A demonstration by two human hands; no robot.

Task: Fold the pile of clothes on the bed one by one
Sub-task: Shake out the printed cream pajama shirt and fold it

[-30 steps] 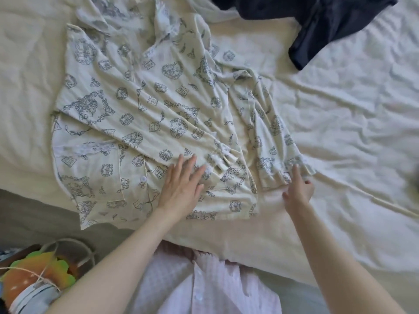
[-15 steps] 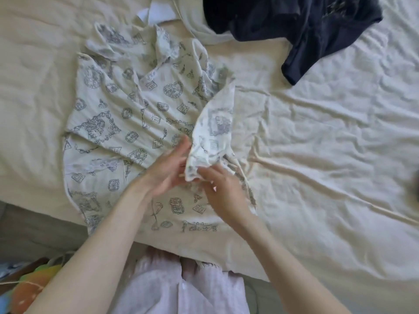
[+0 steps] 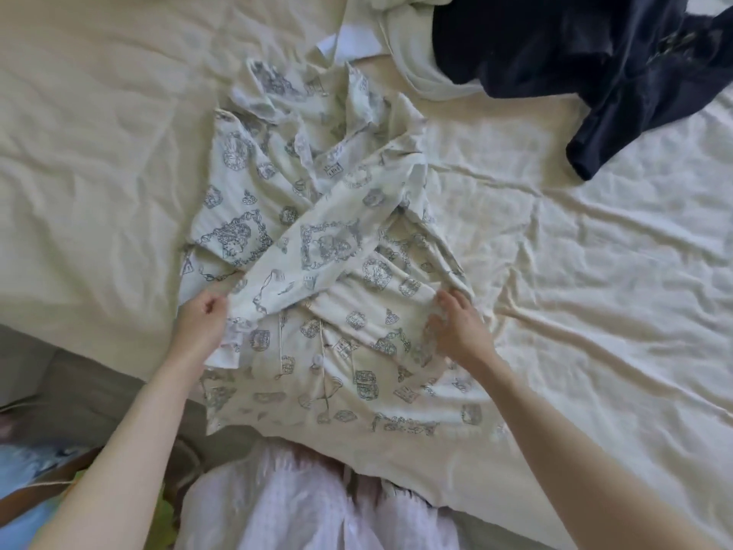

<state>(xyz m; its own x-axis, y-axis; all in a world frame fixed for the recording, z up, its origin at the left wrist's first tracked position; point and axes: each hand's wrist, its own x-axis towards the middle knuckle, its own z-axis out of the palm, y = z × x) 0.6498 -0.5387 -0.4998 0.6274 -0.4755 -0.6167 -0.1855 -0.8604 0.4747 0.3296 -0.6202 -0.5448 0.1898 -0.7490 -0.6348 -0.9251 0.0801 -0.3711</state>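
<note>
One cream cotton pyjama shirt with grey-blue print (image 3: 317,252), one dark navy garment (image 3: 587,53), one plain white garment (image 3: 412,45), one cream-sheeted bed (image 3: 595,271), two bare hands.

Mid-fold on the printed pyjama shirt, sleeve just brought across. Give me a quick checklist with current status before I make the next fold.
1. Left hand grips the cuff of the folded sleeve: ok.
2. Right hand rests on the cream blue-printed pyjama shirt at its right edge: ok.
3. Sleeve lies flat across the front: not ok, creased.
4. Collar area smoothed: not ok, bunched.
5. Hem on the wrinkled cream bedsheet: ok.
6. Dark navy garment apart from shirt: ok.
</note>
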